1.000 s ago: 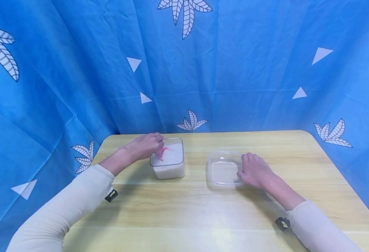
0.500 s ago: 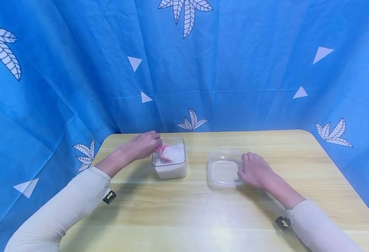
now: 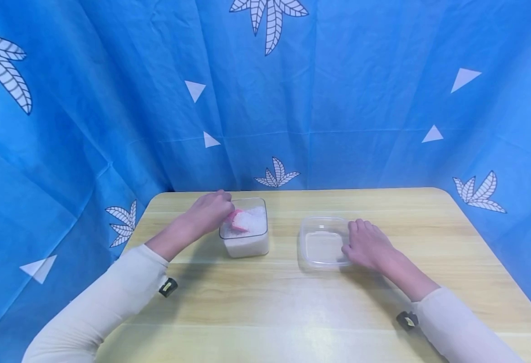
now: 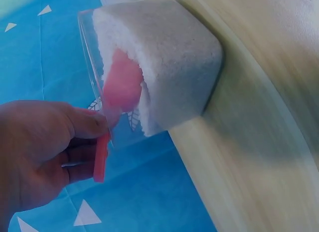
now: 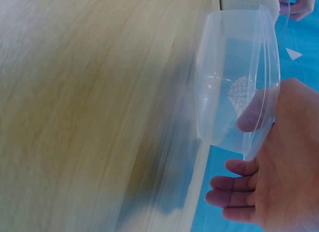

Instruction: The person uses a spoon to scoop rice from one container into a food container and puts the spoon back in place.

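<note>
My left hand (image 3: 208,212) grips the handle of a pink scoop (image 4: 123,81), thumb against it and fingers curled behind. The scoop's bowl lies inside a square clear container (image 3: 247,247), partly sunk in fine white grains (image 3: 253,218) whose exact kind I cannot tell. To the right stands a low clear plastic box (image 3: 323,263) with nothing visible in it. My right hand (image 3: 369,244) holds this box by its right side, and in the right wrist view the thumb shows through the clear wall (image 5: 239,67).
Both containers stand on a light wooden table (image 3: 265,302) with rounded far corners. A blue curtain (image 3: 360,91) with white leaves and triangles hangs behind and at the sides. Dark wrist devices (image 3: 168,287) sit at both sleeves.
The pink scoop has turned from steep to more level within the grains, and white grains now show in its bowl. The left forearm shifted slightly. My right hand and the plastic box stayed put.
</note>
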Motion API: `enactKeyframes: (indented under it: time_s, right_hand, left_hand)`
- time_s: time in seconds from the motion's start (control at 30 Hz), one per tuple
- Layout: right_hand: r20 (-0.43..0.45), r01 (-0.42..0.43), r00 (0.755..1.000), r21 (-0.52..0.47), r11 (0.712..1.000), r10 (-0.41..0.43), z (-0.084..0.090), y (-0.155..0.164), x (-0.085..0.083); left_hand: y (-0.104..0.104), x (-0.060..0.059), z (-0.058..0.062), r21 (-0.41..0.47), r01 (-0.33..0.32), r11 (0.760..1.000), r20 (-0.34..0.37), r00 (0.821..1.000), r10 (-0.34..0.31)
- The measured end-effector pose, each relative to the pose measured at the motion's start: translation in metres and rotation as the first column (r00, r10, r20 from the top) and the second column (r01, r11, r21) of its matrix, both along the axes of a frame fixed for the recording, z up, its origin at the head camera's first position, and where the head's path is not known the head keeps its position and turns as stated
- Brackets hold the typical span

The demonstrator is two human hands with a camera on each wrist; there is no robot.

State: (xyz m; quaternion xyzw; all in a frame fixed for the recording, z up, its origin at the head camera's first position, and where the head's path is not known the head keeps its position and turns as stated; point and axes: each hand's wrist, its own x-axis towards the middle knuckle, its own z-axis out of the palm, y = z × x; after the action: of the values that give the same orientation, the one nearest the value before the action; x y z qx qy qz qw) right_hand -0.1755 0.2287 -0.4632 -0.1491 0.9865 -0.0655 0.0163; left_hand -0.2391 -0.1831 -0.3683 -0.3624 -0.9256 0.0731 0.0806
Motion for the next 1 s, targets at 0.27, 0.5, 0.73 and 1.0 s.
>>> enactKeyframes:
  time_s: [0.27,0.5,0.73,1.0]
  right_hand:
    - [0.004,-0.001,1.0,0.002,1.0,0.001,-0.0001,0.0011,-0.0005]
    - [0.01,-0.01,1.0,-0.018,1.0,0.01,0.0009,-0.0026,-0.001]
    - [0.015,-0.015,1.0,-0.014,1.0,0.015,-0.0008,-0.0062,-0.0023]
    - [0.007,-0.011,1.0,-0.02,1.0,0.011,-0.0008,-0.0062,-0.0014]
  left_hand:
    - [0.0028,0.0007,-0.0006,0.01,-0.039,0.999,0.043,0.998,0.038]
    - [0.0046,0.0049,-0.0003,0.034,-0.088,0.996,0.059,0.995,0.086]
    - [0.0056,0.0088,-0.0008,0.075,-0.155,0.985,0.08,0.986,0.149]
    - [0.0013,0.0065,0.001,0.149,-0.152,0.977,0.101,0.985,0.138]
